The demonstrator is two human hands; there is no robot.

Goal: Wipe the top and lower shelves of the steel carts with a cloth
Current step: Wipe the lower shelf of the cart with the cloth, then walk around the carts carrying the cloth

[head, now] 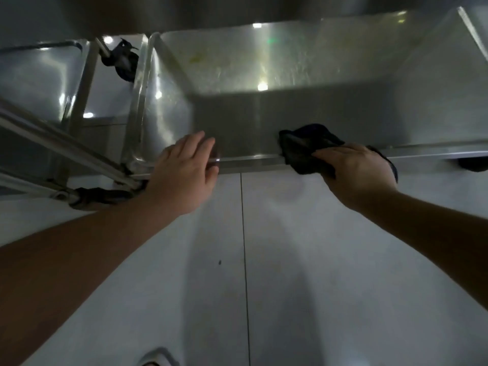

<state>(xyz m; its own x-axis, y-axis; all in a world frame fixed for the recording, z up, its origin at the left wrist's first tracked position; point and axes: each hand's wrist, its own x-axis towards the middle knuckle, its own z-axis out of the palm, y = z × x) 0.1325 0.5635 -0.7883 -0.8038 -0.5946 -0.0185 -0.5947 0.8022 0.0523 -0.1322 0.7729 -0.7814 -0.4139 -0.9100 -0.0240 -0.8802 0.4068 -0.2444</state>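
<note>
Head view, looking down at the low shelf (264, 75) of a steel cart, seen from its near side. The shelf is a shallow steel tray with raised walls; bright light reflections and a faint yellowish smear (195, 58) are seen on its far part.

The right hand (356, 173) is closed around a dark cloth (303, 151), bunched up. The cloth is pressed onto the shelf's near rim (250, 158), draped partly over the edge and partly inside the tray. Fingers are wrapped over the cloth; a bit of cloth is also seen sticking out past the wrist side of the hand.

The left hand (184, 170) is laid flat and open, fingers extended together, on the same near rim close to the left corner. Nothing is held in it. The two hands are kept well apart along the rim.

A second steel cart (39, 75) is seen just beside, on the left, with tubular frame bars (66, 151) running diagonally. A dark caster wheel (121, 60) is visible between the two carts, another one (100, 195) near the left forearm, low on the floor. The floor (290, 260) is pale tile with one dark grout line down the middle and a small dark speck (219, 262). Image is dim and a bit blurred; cloth colour is hard to tell beyond dark.
</note>
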